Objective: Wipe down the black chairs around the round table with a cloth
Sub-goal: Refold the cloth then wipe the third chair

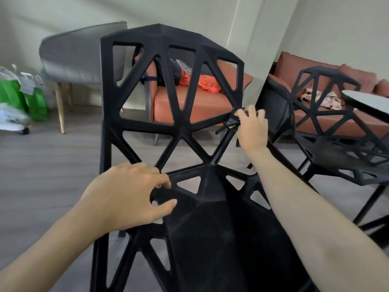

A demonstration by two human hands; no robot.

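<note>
Head view: black chair [181,127] upright, backrest vertical.

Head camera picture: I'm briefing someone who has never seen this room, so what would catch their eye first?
The black lattice chair fills the centre, with triangular cut-outs through its back and seat. Both hands are on it: the left hand grips the seat's left edge, and the right hand presses a dark cloth against the back's right edge. Behind, an orange sofa carries an orange bag, and a second black chair stands to the right.

We see our left hand [128,194] and right hand [251,129] bare, forearms unsleeved, no rings or watch.
</note>
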